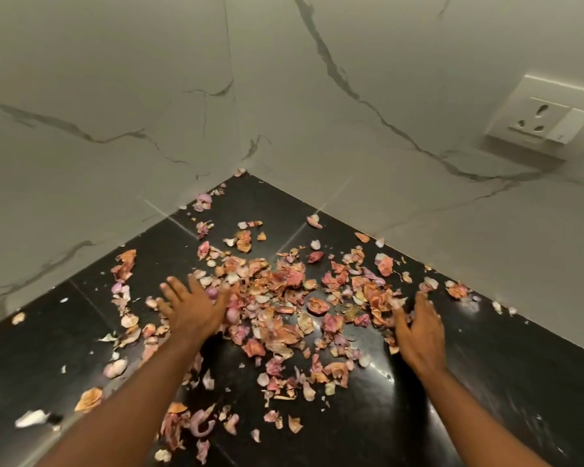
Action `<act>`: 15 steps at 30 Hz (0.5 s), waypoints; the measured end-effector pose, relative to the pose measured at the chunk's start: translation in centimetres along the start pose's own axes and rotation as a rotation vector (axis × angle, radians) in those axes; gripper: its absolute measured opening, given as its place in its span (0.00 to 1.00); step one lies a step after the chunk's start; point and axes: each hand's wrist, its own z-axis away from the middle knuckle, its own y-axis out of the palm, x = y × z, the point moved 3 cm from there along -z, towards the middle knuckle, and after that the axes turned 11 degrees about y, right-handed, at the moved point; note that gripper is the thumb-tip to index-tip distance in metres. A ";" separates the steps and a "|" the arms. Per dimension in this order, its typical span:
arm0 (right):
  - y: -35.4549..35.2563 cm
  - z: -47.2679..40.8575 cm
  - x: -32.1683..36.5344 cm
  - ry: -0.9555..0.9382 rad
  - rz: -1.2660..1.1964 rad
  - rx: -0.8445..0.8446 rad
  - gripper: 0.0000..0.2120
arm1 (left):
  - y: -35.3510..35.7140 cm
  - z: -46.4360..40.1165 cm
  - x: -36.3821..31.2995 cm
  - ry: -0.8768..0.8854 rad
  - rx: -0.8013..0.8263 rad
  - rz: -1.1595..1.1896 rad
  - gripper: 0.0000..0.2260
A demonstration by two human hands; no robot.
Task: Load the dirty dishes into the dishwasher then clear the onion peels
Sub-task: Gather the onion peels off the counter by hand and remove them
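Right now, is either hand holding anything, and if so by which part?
Nothing is held. The left hand and right hand lie open with spread fingers on the onion peels scattered over the black counter.

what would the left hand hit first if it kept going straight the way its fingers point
The left hand points toward the corner, so it would likely run first into the thick onion peels just past its fingertips, then the marble wall beyond, though depth is hard to judge.

You've got a glossy black desk (486, 392) running into a corner of white marble-veined wall (115, 96), with a white socket (538, 124) on the right side.
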 end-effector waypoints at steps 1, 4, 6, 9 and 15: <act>0.7 0.8 1.5 -0.035 -0.037 0.009 0.34 | 0.8 0.4 -1.1 0.072 -0.014 0.018 0.47; 3.0 2.9 4.9 -0.115 -0.107 0.075 0.32 | 2.4 1.9 -5.6 0.231 -0.043 0.101 0.38; 4.2 4.4 6.4 -0.173 -0.135 0.116 0.31 | 3.6 3.0 -8.6 0.333 -0.032 0.149 0.34; 5.0 7.3 9.0 -0.271 -0.211 0.223 0.26 | 5.0 4.8 -12.5 0.497 0.059 0.304 0.28; 3.5 9.0 9.2 -0.361 -0.353 0.271 0.20 | 3.3 7.3 -14.8 0.600 0.069 0.525 0.22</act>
